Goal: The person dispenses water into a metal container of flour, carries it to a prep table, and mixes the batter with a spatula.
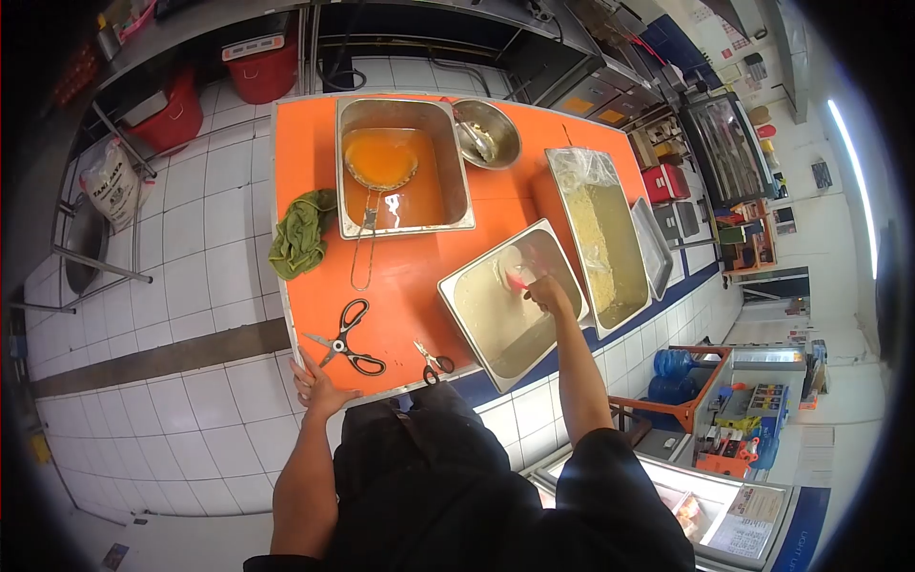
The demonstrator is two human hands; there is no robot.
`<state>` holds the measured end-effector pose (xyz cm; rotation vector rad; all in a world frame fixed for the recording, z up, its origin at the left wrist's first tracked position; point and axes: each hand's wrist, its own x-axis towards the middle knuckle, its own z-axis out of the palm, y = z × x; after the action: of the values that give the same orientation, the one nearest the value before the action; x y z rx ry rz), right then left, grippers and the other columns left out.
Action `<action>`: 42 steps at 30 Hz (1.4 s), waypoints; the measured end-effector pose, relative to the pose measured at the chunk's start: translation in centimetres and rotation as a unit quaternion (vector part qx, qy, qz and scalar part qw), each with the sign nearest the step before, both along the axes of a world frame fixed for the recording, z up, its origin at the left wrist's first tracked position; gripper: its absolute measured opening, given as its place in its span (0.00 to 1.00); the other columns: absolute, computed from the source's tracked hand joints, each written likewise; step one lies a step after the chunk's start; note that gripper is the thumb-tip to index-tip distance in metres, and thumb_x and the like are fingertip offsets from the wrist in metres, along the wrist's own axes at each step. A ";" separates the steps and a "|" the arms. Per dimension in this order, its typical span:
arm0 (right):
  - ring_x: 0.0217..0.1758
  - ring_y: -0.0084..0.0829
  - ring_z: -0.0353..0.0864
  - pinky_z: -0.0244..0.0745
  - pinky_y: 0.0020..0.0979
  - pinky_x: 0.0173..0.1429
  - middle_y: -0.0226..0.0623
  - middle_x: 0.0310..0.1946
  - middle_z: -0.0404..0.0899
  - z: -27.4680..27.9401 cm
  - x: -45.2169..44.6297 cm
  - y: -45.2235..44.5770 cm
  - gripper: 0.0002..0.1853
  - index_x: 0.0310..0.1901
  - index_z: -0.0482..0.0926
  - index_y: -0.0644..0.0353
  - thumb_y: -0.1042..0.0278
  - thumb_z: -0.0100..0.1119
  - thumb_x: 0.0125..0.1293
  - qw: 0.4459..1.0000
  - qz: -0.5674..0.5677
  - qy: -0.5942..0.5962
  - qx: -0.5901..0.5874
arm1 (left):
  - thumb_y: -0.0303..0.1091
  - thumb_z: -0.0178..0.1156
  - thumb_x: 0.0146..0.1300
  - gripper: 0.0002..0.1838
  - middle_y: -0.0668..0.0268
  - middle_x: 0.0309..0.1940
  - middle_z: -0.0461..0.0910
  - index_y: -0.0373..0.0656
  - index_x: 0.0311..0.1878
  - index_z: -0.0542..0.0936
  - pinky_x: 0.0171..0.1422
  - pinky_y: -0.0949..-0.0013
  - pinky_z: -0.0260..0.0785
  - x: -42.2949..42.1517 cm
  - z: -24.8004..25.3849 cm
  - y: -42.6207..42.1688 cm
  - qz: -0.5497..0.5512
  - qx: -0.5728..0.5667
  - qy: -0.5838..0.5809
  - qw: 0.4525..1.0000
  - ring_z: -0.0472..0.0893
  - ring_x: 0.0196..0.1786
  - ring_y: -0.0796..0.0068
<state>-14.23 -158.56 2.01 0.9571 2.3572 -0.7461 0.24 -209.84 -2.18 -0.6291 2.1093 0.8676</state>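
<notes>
My right hand (547, 296) is closed round the handle of a pinkish-red utensil (518, 283), whose end is in pale batter in a steel pan (488, 351). At the table's left front corner my left hand (319, 386) rests on the edge, fingers apart and holding nothing. Close to it lie large black-handled scissors (341, 345); smaller scissors (432, 362) are further right. Beyond them, a deep pan (448, 195) of orange liquid holds a wire strainer (367, 224). Right of the batter pan stands a long pan (610, 229) with yellowish crumbs and a plastic bag.
The orange table (400, 286) has a green cloth (303, 234) at its left edge and a steel bowl (500, 138) at the back. A metal tray (653, 250) lies right of the long pan. Red buckets (262, 76) stand beyond the table on the floor.
</notes>
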 end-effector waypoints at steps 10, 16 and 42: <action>0.44 0.52 0.87 0.80 0.47 0.49 0.60 0.34 0.84 -1.4 -2.5 -1.5 0.15 0.39 0.86 0.68 0.65 0.59 0.56 0.942 0.229 0.037 0.244 | 0.46 0.86 0.32 0.88 0.46 0.76 0.13 0.60 0.74 0.14 0.74 0.29 0.37 0.9 -2.3 0.0 -0.002 -0.006 0.049 0.999 0.28 0.79 0.40; 0.46 0.53 0.86 0.79 0.47 0.51 0.61 0.34 0.84 2.6 -3.4 -2.5 0.16 0.33 0.86 0.70 0.62 0.59 0.60 0.939 0.262 -0.031 0.222 | 0.47 0.86 0.31 0.89 0.46 0.76 0.12 0.60 0.74 0.14 0.74 0.28 0.37 0.8 -1.8 -0.2 0.003 -0.007 0.038 0.999 0.28 0.79 0.41; 0.49 0.50 0.85 0.78 0.47 0.54 0.57 0.41 0.84 0.0 -2.4 1.0 0.13 0.39 0.87 0.65 0.66 0.62 0.55 0.956 0.154 -0.054 0.243 | 0.52 0.85 0.31 0.89 0.44 0.75 0.12 0.58 0.74 0.14 0.76 0.33 0.40 0.6 -1.6 -0.2 -0.021 -0.019 0.040 0.999 0.30 0.79 0.34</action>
<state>-16.62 -157.60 1.99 0.7567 2.5557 0.0123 0.87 -210.00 -3.79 -0.5755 2.2084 0.8434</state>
